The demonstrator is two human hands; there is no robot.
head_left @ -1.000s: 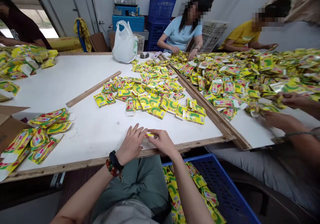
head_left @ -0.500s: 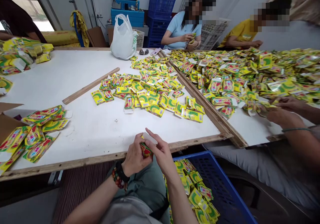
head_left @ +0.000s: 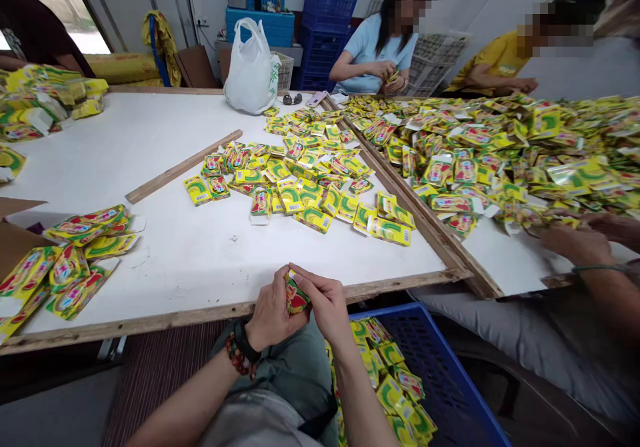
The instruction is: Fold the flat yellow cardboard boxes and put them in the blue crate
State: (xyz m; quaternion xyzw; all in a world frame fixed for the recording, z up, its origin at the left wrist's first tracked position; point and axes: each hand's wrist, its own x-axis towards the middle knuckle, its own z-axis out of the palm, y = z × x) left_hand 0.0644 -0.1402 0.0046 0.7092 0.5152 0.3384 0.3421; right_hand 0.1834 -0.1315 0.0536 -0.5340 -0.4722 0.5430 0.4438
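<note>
A small yellow, green and red cardboard box [head_left: 296, 295] is held upright between my hands at the table's front edge. My left hand [head_left: 273, 310] wraps round it from the left, with a dark band and a beaded bracelet on the wrist. At the box's top, the fingers of my right hand [head_left: 327, 300] are closed on its end; the fingertips are partly hidden. Beyond my hands lies a loose pile of like boxes [head_left: 310, 194], some with white flaps sticking out. A blue plastic crate [head_left: 450, 374] with more boxes in it stands below my right forearm.
A wooden strip [head_left: 185, 166] lies on the white table [head_left: 175, 247]. More boxes [head_left: 85, 254] sit at the left beside a brown carton. A wooden divider [head_left: 400, 190] borders a big heap at the right. A white plastic bag [head_left: 253, 67] stands at the back. Several people sit around.
The white flap that stood up at the box's top is now down under my right fingers. My right index finger has bent from stretched out to closed on the box.
</note>
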